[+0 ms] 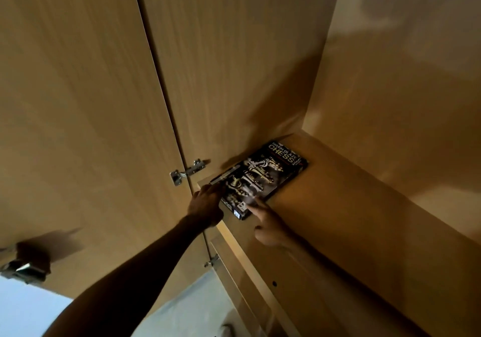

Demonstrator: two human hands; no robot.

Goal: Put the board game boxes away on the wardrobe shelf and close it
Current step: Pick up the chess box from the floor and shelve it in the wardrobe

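Observation:
A black chess box (263, 178) with pictured chess pieces lies flat on the wooden wardrobe shelf (351, 206), tight against the left side wall. My left hand (205, 202) reaches in from below and presses its fingers against the box's near left corner. On the other side, my right hand (270, 226) touches the near right corner with a straight index finger. The wardrobe door (78, 102) stands wide open on the left.
A metal hinge (186, 171) joins the door to the side wall just left of the box, and a second hinge (212, 260) sits lower down. Another metal fitting (23, 269) shows at the lower left. The shelf stretches bare to the right of the box.

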